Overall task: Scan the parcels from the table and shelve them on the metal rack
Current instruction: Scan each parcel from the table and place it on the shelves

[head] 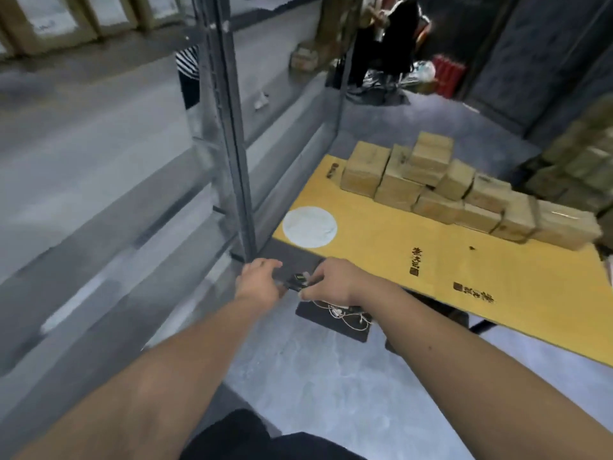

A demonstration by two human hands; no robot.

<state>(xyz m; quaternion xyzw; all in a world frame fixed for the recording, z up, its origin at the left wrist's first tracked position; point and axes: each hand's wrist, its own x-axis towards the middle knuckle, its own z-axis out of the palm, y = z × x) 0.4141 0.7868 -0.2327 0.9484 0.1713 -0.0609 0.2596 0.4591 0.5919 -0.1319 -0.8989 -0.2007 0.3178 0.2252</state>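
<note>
Several brown cardboard parcels (444, 187) are stacked in a row along the far side of the yellow-topped table (431, 260). The grey metal rack (232, 134) stands left of the table, its shelves bare in view. Both my hands meet just off the table's near left corner, by the rack's post. My right hand (335, 282) grips a small black scanner (298, 281). My left hand (260, 283) has its fingers curled at the scanner's other end and touches it.
A white round disc (310, 227) lies on the table's left end. A dark stool (335, 322) with tangled white cables sits below my hands. More cardboard boxes (577, 164) pile at the right. A person (388, 38) stands at the back.
</note>
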